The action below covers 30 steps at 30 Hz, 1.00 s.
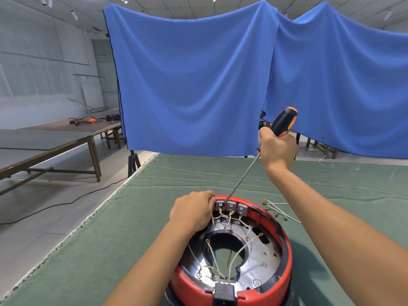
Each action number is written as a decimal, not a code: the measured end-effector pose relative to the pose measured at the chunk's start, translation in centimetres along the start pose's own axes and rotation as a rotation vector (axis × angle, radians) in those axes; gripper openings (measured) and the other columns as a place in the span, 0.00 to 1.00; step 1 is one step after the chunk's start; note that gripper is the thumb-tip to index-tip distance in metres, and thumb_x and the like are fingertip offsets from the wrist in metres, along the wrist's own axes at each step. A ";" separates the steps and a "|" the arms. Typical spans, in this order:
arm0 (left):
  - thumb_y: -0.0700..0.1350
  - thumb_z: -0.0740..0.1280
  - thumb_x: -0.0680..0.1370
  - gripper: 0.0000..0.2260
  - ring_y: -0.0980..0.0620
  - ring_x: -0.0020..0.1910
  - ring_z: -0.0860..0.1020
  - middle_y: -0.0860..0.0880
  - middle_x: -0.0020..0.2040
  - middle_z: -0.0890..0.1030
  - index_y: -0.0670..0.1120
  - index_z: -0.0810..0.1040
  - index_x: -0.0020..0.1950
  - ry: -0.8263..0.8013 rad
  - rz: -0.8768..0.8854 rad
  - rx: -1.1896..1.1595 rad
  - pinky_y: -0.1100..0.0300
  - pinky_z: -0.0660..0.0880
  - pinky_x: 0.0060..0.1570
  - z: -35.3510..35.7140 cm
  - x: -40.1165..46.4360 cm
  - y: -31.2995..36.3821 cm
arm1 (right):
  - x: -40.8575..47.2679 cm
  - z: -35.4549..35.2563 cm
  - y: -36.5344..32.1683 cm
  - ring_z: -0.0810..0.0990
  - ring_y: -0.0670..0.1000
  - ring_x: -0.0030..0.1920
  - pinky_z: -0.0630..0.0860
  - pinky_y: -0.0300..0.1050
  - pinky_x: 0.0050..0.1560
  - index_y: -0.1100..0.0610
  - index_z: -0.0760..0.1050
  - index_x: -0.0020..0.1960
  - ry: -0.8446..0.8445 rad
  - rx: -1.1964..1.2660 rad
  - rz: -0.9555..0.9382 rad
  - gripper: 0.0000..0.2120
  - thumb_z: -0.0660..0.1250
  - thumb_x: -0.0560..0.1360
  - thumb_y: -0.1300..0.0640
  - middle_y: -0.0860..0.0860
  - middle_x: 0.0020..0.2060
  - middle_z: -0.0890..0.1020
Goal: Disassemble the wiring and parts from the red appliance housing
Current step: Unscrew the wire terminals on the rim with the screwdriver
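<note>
Two blue cloths (194,85) hang beyond your green felt table (136,217); loose white leads (280,209) lie right of the glossy round red housing (284,257) at the near edge. Your left hand (192,212) curls over its far rim beside three grey terminal blocks (230,205). Your right hand (279,149) grips the ribbed black-and-orange screwdriver (260,149), tip on the leftmost block.

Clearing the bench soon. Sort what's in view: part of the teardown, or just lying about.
In the job:
red housing
screwdriver gripped by right hand
left hand gripping the rim
three grey terminal blocks
white wires

Lying about:
loose wires on green cloth
tools on far table
</note>
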<state>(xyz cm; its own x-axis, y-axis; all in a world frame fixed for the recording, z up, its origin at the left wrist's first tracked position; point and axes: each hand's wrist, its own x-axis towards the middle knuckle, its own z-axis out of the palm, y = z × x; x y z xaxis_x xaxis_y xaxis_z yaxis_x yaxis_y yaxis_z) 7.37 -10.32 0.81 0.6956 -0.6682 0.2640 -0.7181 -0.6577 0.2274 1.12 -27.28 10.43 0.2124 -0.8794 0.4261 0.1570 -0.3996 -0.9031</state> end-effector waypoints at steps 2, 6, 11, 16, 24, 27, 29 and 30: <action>0.53 0.50 0.82 0.15 0.41 0.54 0.77 0.47 0.57 0.80 0.54 0.74 0.60 -0.001 0.003 0.007 0.52 0.69 0.47 0.0 0.0 0.0 | 0.3 0.2 0.2 0.70 0.44 0.19 0.69 0.39 0.28 0.54 0.66 0.25 0.016 -0.009 0.033 0.13 0.64 0.66 0.54 0.44 0.14 0.70; 0.53 0.50 0.82 0.15 0.41 0.54 0.77 0.48 0.57 0.80 0.54 0.74 0.60 -0.004 0.004 0.001 0.52 0.68 0.47 -0.1 0.0 0.0 | 0.6 0.3 0.4 0.70 0.41 0.17 0.63 0.39 0.27 0.55 0.67 0.28 0.034 -0.037 0.093 0.12 0.65 0.68 0.54 0.42 0.12 0.69; 0.53 0.50 0.82 0.14 0.41 0.53 0.77 0.47 0.55 0.80 0.54 0.74 0.59 -0.002 0.012 0.000 0.53 0.65 0.44 -0.1 -0.1 0.0 | 0.3 -0.6 1.0 0.77 0.49 0.25 0.70 0.40 0.28 0.56 0.68 0.31 0.054 0.104 0.123 0.09 0.65 0.66 0.55 0.46 0.21 0.72; 0.53 0.50 0.82 0.14 0.41 0.51 0.77 0.47 0.53 0.80 0.52 0.74 0.53 0.007 0.020 0.006 0.54 0.65 0.42 -0.3 -0.3 0.1 | -1.2 -2.0 1.3 0.68 0.44 0.18 0.65 0.32 0.20 0.64 0.72 0.33 0.099 0.251 0.022 0.11 0.63 0.62 0.55 0.47 0.16 0.70; 0.52 0.50 0.82 0.13 0.42 0.51 0.77 0.48 0.53 0.80 0.52 0.74 0.53 0.019 0.022 0.010 0.54 0.65 0.42 -0.3 -0.2 0.2 | -2.5 -2.4 0.5 0.66 0.45 0.18 0.64 0.32 0.20 0.72 0.69 0.33 0.034 0.294 -0.142 0.14 0.62 0.63 0.59 0.48 0.17 0.67; 0.53 0.50 0.82 0.14 0.42 0.51 0.77 0.48 0.53 0.80 0.53 0.74 0.55 0.018 0.019 0.010 0.54 0.65 0.42 -0.1 -0.2 0.1 | -2.1 -2.1 0.3 0.68 0.45 0.18 0.64 0.33 0.21 0.67 0.70 0.33 0.000 0.234 -0.128 0.12 0.62 0.63 0.57 0.47 0.16 0.69; 0.53 0.50 0.82 0.14 0.42 0.51 0.77 0.48 0.53 0.80 0.53 0.74 0.55 0.021 0.016 0.010 0.54 0.66 0.42 -0.1 -0.1 0.1 | -1.7 -1.7 0.2 0.69 0.45 0.18 0.64 0.34 0.20 0.63 0.70 0.32 -0.016 0.183 -0.095 0.10 0.62 0.62 0.55 0.48 0.18 0.70; 0.53 0.50 0.82 0.14 0.42 0.51 0.77 0.48 0.53 0.80 0.53 0.74 0.55 0.022 0.016 0.008 0.54 0.66 0.42 0.0 -0.1 0.0 | -1.4 -1.4 0.1 0.70 0.45 0.18 0.64 0.33 0.20 0.60 0.68 0.31 -0.022 0.164 -0.079 0.09 0.62 0.61 0.54 0.49 0.19 0.70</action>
<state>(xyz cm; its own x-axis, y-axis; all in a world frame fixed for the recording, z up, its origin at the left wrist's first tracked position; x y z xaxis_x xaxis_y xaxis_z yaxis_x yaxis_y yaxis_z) 7.28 -10.29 0.83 0.6835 -0.6708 0.2877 -0.7287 -0.6501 0.2153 -0.56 -26.46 9.63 0.2142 -0.8401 0.4984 0.3286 -0.4185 -0.8467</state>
